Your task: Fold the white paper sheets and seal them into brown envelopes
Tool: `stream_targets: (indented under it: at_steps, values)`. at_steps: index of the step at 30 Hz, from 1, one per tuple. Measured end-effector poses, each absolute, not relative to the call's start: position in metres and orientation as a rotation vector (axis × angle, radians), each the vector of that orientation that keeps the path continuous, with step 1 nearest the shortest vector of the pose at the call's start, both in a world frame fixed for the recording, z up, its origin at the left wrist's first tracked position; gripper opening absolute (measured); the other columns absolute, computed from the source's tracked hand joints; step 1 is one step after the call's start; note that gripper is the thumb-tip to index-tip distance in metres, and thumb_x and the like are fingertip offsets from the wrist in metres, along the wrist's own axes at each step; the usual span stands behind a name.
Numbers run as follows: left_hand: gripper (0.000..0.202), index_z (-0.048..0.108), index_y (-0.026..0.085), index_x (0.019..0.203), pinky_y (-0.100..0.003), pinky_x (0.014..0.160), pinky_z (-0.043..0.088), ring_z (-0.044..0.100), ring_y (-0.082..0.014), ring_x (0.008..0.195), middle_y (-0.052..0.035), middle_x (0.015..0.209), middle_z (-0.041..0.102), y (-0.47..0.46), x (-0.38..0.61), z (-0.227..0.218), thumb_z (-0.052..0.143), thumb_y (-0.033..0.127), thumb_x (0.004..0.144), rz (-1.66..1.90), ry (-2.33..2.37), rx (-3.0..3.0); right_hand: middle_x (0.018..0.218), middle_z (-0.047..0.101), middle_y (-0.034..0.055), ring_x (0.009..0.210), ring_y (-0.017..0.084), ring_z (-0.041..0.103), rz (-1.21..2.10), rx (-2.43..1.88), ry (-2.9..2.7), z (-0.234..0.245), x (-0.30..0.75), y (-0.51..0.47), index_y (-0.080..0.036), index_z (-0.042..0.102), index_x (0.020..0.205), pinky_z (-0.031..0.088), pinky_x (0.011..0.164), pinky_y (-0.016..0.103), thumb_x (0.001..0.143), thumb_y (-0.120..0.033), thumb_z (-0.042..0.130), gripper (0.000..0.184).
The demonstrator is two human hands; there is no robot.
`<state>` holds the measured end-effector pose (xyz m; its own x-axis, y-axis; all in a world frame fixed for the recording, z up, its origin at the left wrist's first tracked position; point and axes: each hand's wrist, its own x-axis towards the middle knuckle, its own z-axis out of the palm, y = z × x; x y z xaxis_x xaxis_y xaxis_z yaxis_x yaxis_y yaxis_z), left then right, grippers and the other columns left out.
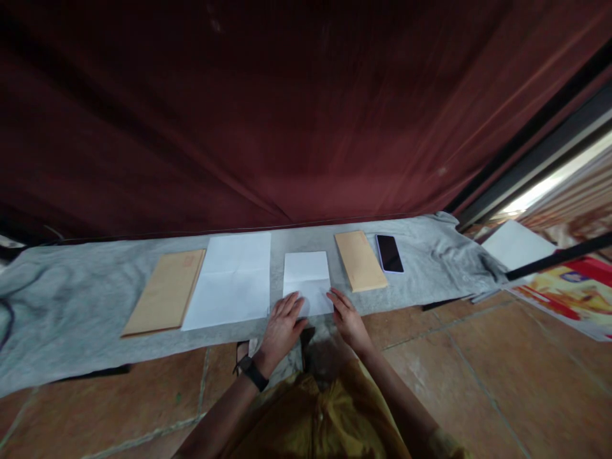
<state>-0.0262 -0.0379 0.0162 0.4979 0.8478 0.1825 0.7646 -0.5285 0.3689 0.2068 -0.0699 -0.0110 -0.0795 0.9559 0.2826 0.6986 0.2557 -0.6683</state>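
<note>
A folded white sheet (pixel 306 275) lies on a grey cloth (pixel 71 306) spread over the floor. My left hand (pixel 282 328) rests flat on the sheet's near left corner, fingers stretched out. My right hand (pixel 348 319) lies at its near right corner, fingertips touching the edge, fingers extended. A black band sits on my left wrist. A larger white sheet (pixel 232 279) lies just left of the folded one.
A brown envelope (pixel 166 291) lies left of the large sheet, another brown envelope (pixel 360 260) right of the folded sheet, with a dark phone (pixel 389 253) beside it. A dark red curtain (pixel 287 108) hangs behind. White paper (pixel 514 245) and colourful print (pixel 574 287) lie at right on tiles.
</note>
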Motion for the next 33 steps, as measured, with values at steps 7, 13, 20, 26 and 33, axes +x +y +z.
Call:
stream_targets:
  at_steps: [7, 13, 20, 26, 33]
  values:
    - [0.043, 0.057, 0.021, 0.136, -0.051, 0.113, 0.043, 0.051, -0.0291, 0.137, -0.0126, 0.148, 0.055, -0.037, -0.026, 0.014, 0.059, 0.026, 0.094, 0.523, 1.373, 2.502, 0.151, 0.051, 0.0099, 0.139, 0.024, 0.049, 0.372, -1.554, -1.918, -0.014, 0.213, -0.048, -0.022, 0.054, 0.145, 0.045, 0.114, 0.046, 0.084, 0.001, 0.044, 0.066]
    - [0.046, 0.051, 0.025, 0.143, -0.050, 0.113, 0.045, 0.053, -0.0269, 0.136, -0.0100, 0.148, 0.056, -0.033, -0.036, 0.012, 0.052, 0.026, 0.097, 0.666, 1.343, 2.431, 0.140, 0.063, 0.0069, 0.127, 0.024, 0.061, 0.413, -1.544, -1.914, -0.007, 0.209, -0.032, -0.027, 0.066, 0.133, 0.051, 0.108, 0.044, 0.080, 0.003, 0.050, 0.063]
    - [0.061, 0.028, 0.027, 0.157, -0.043, 0.111, 0.048, 0.059, -0.0222, 0.131, -0.0081, 0.142, 0.062, -0.032, -0.052, 0.019, 0.046, 0.026, 0.099, 0.866, 1.399, 2.073, 0.130, 0.070, 0.0043, 0.121, 0.022, 0.065, 0.637, -1.418, -1.729, -0.003, 0.217, -0.048, -0.028, 0.070, 0.125, 0.052, 0.106, 0.044, 0.090, -0.011, 0.050, 0.044]
    - [0.064, 0.030, 0.026, 0.157, -0.041, 0.104, 0.052, 0.067, -0.0218, 0.117, -0.0069, 0.128, 0.070, -0.025, -0.043, 0.014, 0.050, 0.025, 0.096, 0.875, 1.436, 1.859, 0.112, 0.077, 0.0065, 0.106, 0.024, 0.072, 0.611, -1.474, -1.611, 0.000, 0.215, -0.051, -0.024, 0.075, 0.109, 0.058, 0.094, 0.042, 0.099, -0.031, 0.049, 0.028]
    - [0.061, 0.038, 0.021, 0.154, -0.038, 0.094, 0.055, 0.069, -0.0239, 0.106, -0.0108, 0.128, 0.069, -0.015, -0.035, 0.010, 0.053, 0.028, 0.095, 0.905, 1.589, 1.822, 0.103, 0.075, 0.0087, 0.096, 0.023, 0.071, 0.434, -1.647, -1.667, -0.004, 0.206, -0.034, -0.021, 0.069, 0.110, 0.057, 0.086, 0.035, 0.101, -0.033, 0.045, 0.028]
